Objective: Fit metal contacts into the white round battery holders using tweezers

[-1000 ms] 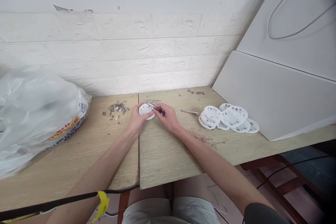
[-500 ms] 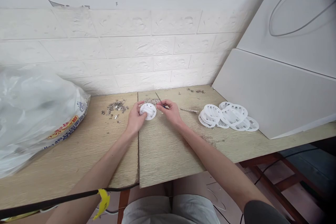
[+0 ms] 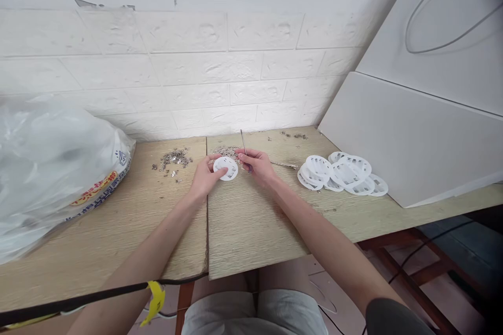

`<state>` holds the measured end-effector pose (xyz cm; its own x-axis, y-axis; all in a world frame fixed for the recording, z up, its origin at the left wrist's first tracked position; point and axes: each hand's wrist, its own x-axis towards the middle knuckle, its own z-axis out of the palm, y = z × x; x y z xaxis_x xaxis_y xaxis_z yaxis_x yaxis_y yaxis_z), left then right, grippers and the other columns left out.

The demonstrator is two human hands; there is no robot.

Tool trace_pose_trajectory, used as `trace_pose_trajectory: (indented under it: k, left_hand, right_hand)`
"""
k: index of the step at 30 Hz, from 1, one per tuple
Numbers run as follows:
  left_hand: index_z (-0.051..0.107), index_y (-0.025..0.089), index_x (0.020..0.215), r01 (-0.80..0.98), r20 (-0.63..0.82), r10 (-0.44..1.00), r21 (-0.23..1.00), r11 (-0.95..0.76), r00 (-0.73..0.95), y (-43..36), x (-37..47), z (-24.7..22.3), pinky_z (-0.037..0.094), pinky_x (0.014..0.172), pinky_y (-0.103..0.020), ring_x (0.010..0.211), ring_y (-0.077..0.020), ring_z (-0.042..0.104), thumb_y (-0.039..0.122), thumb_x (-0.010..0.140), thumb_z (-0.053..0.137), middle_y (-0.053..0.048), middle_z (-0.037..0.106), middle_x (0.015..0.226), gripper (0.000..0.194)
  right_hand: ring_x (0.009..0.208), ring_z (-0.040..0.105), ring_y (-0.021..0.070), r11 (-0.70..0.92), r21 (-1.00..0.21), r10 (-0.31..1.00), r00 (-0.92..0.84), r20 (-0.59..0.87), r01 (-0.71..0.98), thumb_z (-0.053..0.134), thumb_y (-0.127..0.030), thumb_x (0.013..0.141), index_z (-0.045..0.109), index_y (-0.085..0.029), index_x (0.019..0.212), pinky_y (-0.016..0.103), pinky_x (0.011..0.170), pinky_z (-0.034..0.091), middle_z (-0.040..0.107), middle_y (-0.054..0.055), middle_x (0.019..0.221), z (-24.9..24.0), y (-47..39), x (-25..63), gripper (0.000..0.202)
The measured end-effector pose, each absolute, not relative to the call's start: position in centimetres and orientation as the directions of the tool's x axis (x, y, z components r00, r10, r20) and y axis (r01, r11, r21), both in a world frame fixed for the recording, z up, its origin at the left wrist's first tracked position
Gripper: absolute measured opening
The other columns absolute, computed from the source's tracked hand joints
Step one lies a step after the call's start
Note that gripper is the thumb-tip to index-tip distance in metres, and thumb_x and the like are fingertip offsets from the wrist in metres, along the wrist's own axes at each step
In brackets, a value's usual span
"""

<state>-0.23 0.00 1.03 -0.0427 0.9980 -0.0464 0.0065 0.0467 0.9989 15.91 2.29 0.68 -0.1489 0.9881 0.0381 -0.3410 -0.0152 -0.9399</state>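
Observation:
My left hand is closed on the rim of a round white plastic disc, thumb on top and fingers behind it. Small slots and metal bits show on the disc's face. Just to its right, my right hand grips a thin screwdriver, its metal shaft pointing up toward the wall and its dark handle mostly hidden in the fingers. Behind both hands lies a heap of tiny metal pieces. Another pile of small metal parts is left of my left hand.
Several white discs lie overlapped on the right of the wooden table. Metal tweezers rest nearer my right hand. A large plastic bag stands at left, a white panel at right. A black cable crosses the lower left.
The screwdriver has swung more upright in my right hand, its tip shifting right and up. The disc and my left hand have moved slightly right.

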Motion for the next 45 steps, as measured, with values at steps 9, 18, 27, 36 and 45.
trace_pose_trajectory:
  k: [9,18,27,36,45]
  left_hand:
    - [0.061,0.016,0.073,0.068,0.162,0.983,0.985,-0.157,-0.081,0.2,-0.3,1.0,0.048,0.077,-0.032,0.080,-0.0195,0.065,0.019,0.061,0.067,-0.006,0.071,0.080,0.014]
    - [0.066,0.020,0.074,0.405,0.453,0.882,0.788,-0.463,0.129,0.2,-0.5,0.3,0.045,0.078,-0.029,0.078,-0.0174,0.062,0.015,0.069,0.055,-0.001,0.069,0.078,0.013]
    - [0.071,0.023,0.073,0.458,0.420,0.897,0.776,-0.434,0.139,0.5,-0.5,0.0,0.045,0.073,-0.030,0.072,-0.0196,0.059,0.022,0.067,0.062,-0.002,0.069,0.075,0.011]
    - [0.071,0.022,0.070,0.570,0.402,0.871,0.661,-0.489,0.281,0.9,-0.6,0.0,0.043,0.075,-0.031,0.077,-0.0219,0.056,0.019,0.069,0.056,-0.004,0.069,0.075,0.016]
    - [0.071,0.022,0.072,0.633,0.378,0.856,0.577,-0.516,0.354,1.1,-0.7,-0.4,0.044,0.077,-0.032,0.082,-0.0229,0.058,0.011,0.071,0.054,-0.005,0.069,0.081,0.020]
  right_hand:
    - [0.052,0.036,0.0051,0.005,-0.949,0.980,-0.186,0.066,-0.315,0.075,-0.035,0.059,0.067,-0.017,0.079,0.023,0.049,0.026,0.059,-0.001,0.073,0.9,2.2,15.9,0.028]
    - [0.051,0.036,0.0063,0.127,-0.975,0.941,-0.289,0.177,-0.183,0.069,-0.044,0.067,0.063,-0.016,0.082,0.023,0.050,0.027,0.048,-0.005,0.059,0.6,1.8,15.3,0.032]
    - [0.064,0.048,0.0106,0.278,-0.957,0.923,-0.301,0.241,0.086,0.061,-0.037,0.074,0.063,-0.015,0.079,0.024,0.061,0.036,0.059,-0.001,0.072,0.7,1.3,14.9,0.022]
    - [0.064,0.047,0.0108,0.453,-0.820,0.872,-0.368,0.324,0.350,0.057,-0.023,0.077,0.066,-0.016,0.077,0.024,0.061,0.035,0.060,-0.001,0.070,1.0,1.1,15.2,0.011]
    - [0.063,0.049,0.0103,0.467,-0.825,0.859,-0.387,0.336,0.319,0.057,-0.022,0.075,0.067,-0.015,0.077,0.023,0.059,0.035,0.063,0.000,0.072,1.3,0.7,15.3,0.012]
